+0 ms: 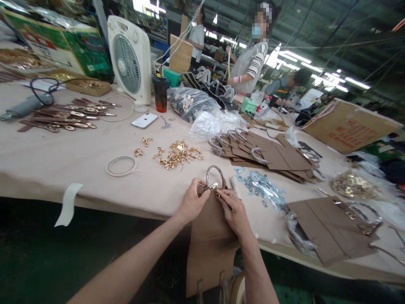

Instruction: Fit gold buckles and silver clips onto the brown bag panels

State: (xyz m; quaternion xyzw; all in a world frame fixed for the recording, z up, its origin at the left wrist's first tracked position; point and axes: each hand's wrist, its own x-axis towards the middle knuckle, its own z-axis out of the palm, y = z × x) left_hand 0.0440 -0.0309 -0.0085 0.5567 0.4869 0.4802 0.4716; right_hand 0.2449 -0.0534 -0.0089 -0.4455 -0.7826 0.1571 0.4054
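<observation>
A brown handbag panel (pixel 211 230) hangs over the table's front edge, its plastic-wrapped handle (pixel 215 171) standing up at the top. My left hand (pixel 193 202) pinches the panel's top edge on the left, thumb and fingers closed near a small gold metal fitting (pixel 214 185). On the other side of that fitting, my right hand (pixel 232 207) has its fingertips pressed on the panel beside a second small gold piece (pixel 218 195). A white roll or spool (pixel 235 187) lies just behind my right hand. The fingers partly hide both fittings.
Gold fittings (pixel 180 154) lie piled ahead, with a tape roll (pixel 121 166) to their left. Grey metal plates (pixel 261 189) are scattered right of my hands. Brown bag panels (pixel 275 153) are stacked behind them; another bag panel (pixel 332 230) lies right. A fan (pixel 129 61) and tumbler (pixel 160 93) stand back left.
</observation>
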